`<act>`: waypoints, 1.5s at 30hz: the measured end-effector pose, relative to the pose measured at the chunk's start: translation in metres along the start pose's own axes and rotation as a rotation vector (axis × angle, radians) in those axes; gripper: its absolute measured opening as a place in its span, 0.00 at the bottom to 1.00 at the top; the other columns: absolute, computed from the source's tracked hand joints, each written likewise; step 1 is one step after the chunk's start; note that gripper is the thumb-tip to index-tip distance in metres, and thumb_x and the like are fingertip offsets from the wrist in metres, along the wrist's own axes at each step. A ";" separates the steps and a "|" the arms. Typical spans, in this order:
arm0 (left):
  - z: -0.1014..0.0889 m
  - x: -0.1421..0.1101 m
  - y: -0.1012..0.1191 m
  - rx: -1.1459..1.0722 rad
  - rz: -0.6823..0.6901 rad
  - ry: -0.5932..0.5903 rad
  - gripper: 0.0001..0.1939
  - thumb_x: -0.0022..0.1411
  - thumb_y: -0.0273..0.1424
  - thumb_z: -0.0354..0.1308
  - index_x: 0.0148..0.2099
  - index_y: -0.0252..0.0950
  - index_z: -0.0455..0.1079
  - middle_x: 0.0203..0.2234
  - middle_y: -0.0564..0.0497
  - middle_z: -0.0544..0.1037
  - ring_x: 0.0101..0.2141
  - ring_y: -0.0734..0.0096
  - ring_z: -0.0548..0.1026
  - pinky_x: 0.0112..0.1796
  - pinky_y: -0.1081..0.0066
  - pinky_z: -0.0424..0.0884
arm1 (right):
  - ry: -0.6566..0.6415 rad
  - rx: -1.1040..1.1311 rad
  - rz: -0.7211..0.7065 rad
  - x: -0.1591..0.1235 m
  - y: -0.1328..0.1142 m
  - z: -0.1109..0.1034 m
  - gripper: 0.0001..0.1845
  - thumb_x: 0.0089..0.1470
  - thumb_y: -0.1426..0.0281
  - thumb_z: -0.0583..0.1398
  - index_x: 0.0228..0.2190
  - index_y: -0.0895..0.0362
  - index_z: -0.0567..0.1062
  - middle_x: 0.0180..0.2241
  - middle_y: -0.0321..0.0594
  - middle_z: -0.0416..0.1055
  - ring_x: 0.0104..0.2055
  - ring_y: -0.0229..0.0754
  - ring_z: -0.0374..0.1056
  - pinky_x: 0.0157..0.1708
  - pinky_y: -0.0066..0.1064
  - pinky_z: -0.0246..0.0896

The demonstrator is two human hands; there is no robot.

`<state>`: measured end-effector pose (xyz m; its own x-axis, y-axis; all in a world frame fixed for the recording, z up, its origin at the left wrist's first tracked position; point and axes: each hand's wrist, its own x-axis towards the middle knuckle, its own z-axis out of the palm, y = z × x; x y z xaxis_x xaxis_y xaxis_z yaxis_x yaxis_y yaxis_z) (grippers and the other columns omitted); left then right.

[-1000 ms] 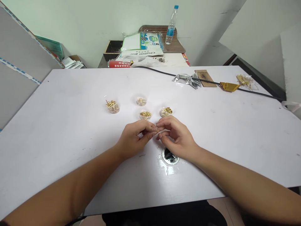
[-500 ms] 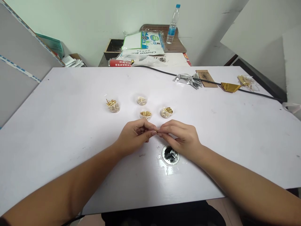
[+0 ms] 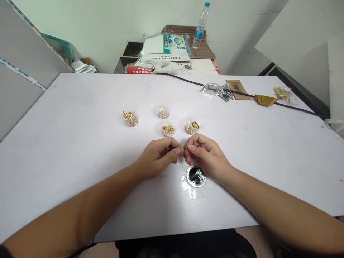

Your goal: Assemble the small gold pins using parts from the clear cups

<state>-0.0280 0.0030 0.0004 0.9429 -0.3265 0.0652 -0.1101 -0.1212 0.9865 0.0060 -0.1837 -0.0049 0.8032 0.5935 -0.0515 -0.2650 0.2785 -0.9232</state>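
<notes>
My left hand [image 3: 158,157] is closed in a pinch on a small gold metal pin [image 3: 182,148], whose tip pokes out past the fingertips. Close by on its right, my right hand [image 3: 205,154] is also pinched, with a tiny gold piece [image 3: 187,146] showing at thumb and forefinger; its kind is too small to tell. Just beyond the hands stand small clear cups of gold metal parts: one cup [image 3: 168,130] behind the left hand, another cup [image 3: 191,127] behind the right. Farther back are a cup of pale pins [image 3: 163,114] and, leftmost, a cup of longer gold pins [image 3: 130,119].
A round cable hole [image 3: 196,176] with clear tape lies below my right hand. Across the back right of the white table [image 3: 80,143] runs a black cable [image 3: 182,79], by silver foil [image 3: 215,90], cardboard [image 3: 238,89] and gold foil [image 3: 265,100]. A water bottle [image 3: 199,33] stands behind.
My right hand came up to the left fingertips, met them at the small gold part, then drew slightly back and turned with a tiny gold piece in its pinch. The left hand stayed nearly still.
</notes>
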 end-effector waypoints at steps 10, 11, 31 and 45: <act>0.005 0.000 0.002 -0.214 0.078 -0.088 0.08 0.66 0.27 0.51 0.32 0.32 0.64 0.26 0.47 0.78 0.29 0.74 0.75 0.31 0.74 0.70 | -0.080 -0.110 -0.061 -0.004 0.005 0.002 0.09 0.61 0.67 0.61 0.33 0.59 0.68 0.23 0.34 0.69 0.24 0.31 0.65 0.25 0.24 0.62; 0.005 0.000 0.002 -0.227 0.087 -0.089 0.08 0.66 0.26 0.51 0.32 0.32 0.64 0.26 0.48 0.78 0.29 0.74 0.76 0.31 0.75 0.70 | -0.085 -0.128 -0.065 -0.005 0.005 0.002 0.09 0.61 0.67 0.60 0.33 0.59 0.67 0.23 0.34 0.69 0.24 0.32 0.66 0.26 0.24 0.63; 0.001 0.001 -0.002 -0.322 0.082 -0.138 0.08 0.67 0.28 0.52 0.33 0.32 0.64 0.25 0.49 0.75 0.30 0.70 0.77 0.31 0.70 0.70 | -0.110 -0.191 -0.073 -0.006 0.000 0.004 0.10 0.61 0.65 0.60 0.34 0.59 0.66 0.25 0.37 0.72 0.26 0.35 0.71 0.27 0.27 0.70; 0.000 0.002 -0.003 -0.275 0.096 -0.145 0.07 0.66 0.26 0.52 0.34 0.32 0.65 0.26 0.50 0.74 0.30 0.73 0.75 0.33 0.72 0.71 | -0.053 -0.221 -0.107 -0.006 -0.001 0.007 0.11 0.59 0.66 0.63 0.33 0.60 0.68 0.26 0.39 0.74 0.27 0.36 0.74 0.27 0.27 0.74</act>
<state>-0.0255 0.0029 -0.0024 0.8757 -0.4565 0.1573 -0.0887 0.1681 0.9818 -0.0021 -0.1826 -0.0012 0.7901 0.6095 0.0654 -0.0523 0.1733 -0.9835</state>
